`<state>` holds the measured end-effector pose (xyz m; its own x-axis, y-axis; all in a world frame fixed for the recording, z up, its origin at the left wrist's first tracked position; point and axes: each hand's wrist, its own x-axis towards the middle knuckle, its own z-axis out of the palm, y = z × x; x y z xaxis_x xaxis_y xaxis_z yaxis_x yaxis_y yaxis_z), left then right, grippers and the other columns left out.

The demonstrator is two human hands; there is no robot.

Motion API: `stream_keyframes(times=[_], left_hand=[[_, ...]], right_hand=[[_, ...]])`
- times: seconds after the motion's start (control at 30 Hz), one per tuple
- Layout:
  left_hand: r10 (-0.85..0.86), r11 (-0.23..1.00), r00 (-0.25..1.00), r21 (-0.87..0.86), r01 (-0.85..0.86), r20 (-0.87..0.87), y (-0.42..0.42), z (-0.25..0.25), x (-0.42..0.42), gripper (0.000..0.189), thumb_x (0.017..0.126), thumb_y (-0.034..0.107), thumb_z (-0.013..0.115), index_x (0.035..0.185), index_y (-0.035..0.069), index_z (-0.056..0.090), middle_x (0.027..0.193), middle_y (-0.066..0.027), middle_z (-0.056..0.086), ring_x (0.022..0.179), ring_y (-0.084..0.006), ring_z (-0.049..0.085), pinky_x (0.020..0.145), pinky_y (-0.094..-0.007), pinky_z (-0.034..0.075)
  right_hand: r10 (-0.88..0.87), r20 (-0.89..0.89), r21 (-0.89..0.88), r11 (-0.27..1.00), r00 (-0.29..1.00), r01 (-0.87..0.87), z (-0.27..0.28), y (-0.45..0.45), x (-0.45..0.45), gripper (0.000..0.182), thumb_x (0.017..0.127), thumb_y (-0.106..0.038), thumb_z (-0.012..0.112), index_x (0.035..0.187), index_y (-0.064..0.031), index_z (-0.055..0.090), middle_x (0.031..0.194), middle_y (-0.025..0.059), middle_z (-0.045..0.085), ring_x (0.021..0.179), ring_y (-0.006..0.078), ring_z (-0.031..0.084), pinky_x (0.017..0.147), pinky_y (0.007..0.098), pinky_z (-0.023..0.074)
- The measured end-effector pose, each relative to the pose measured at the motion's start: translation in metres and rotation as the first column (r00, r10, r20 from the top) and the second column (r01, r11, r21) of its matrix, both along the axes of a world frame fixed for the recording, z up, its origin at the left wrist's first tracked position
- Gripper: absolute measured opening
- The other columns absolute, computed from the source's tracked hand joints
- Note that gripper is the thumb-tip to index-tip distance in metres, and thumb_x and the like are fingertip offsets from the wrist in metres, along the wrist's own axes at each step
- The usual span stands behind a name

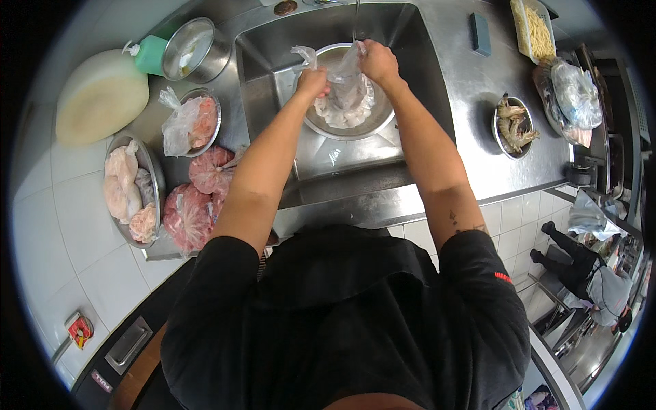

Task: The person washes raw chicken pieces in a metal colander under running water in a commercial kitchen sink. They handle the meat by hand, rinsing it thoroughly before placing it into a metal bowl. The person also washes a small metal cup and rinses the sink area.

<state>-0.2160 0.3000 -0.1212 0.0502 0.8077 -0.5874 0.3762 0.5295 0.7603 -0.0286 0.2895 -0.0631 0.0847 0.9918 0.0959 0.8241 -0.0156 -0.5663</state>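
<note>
A metal bowl (349, 135) stands in the stainless steel sink (266, 84), holding pale, whitish pieces of food (342, 117), perhaps seafood. Above the bowl, a clear plastic bag (344, 82) is stretched between both hands, its lower part hanging down among the pieces. My left hand (311, 84) grips the bag's left edge over the bowl's rim. My right hand (379, 61) pinches its upper right edge, close to a thin stream of water (356, 23) running down from above. The fingertips are partly hidden by the plastic.
Left of the sink are bagged raw meat (188, 218), an oval metal tray of poultry (160, 205), a small bowl with a bag (217, 120), a metal pot (218, 61) and a green pump bottle (151, 55). At right are a bowl of prawns (514, 125), a noodle basket (524, 38) and, farther off, a person (607, 289).
</note>
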Motion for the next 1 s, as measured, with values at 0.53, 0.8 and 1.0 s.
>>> stream_keyframes(times=[0.53, 0.8, 1.0], left_hand=[[0.428, 0.891, 0.729, -0.113, -0.441, 0.535, -0.035, 0.037, -0.035, 0.044, 0.095, 0.033, 0.052, 0.124, 0.000, 0.045, 0.124, -0.0164, 0.051, 0.108, -0.0317, 0.057, 0.084, -0.0489, 0.055], [-0.125, 0.807, 0.947, 0.526, 0.270, -0.294, -0.116, 0.051, -0.024, 0.033, 0.089, 0.023, 0.057, 0.115, 0.004, 0.056, 0.120, -0.0169, 0.055, 0.108, -0.0311, 0.055, 0.092, -0.0401, 0.045], [0.480, 0.412, 0.812, 0.902, 0.127, -0.333, -0.127, 0.127, -0.179, 0.037, 0.071, 0.010, 0.068, 0.105, 0.006, 0.053, 0.101, -0.0153, 0.059, 0.097, -0.0332, 0.058, 0.083, -0.0412, 0.047]], right_hand=[[-0.240, -0.953, -0.246, 0.969, 0.186, -0.008, -0.037, -0.080, -0.048, 0.061, 0.088, -0.031, 0.064, 0.138, -0.0138, 0.034, 0.124, 0.0154, 0.051, 0.111, 0.0267, 0.053, 0.085, 0.0436, 0.0493], [-0.160, -0.983, -0.178, 0.953, 0.091, -0.246, -0.020, -0.111, -0.091, 0.041, 0.093, -0.025, 0.057, 0.123, 0.0015, 0.051, 0.114, 0.0120, 0.058, 0.102, 0.0201, 0.057, 0.088, 0.0322, 0.0462], [0.326, -0.911, 0.169, 0.853, 0.252, -0.495, 0.094, -0.119, -0.166, 0.063, 0.086, -0.022, 0.066, 0.139, -0.0092, 0.036, 0.139, 0.0140, 0.035, 0.121, 0.0240, 0.044, 0.095, 0.0339, 0.0422]])
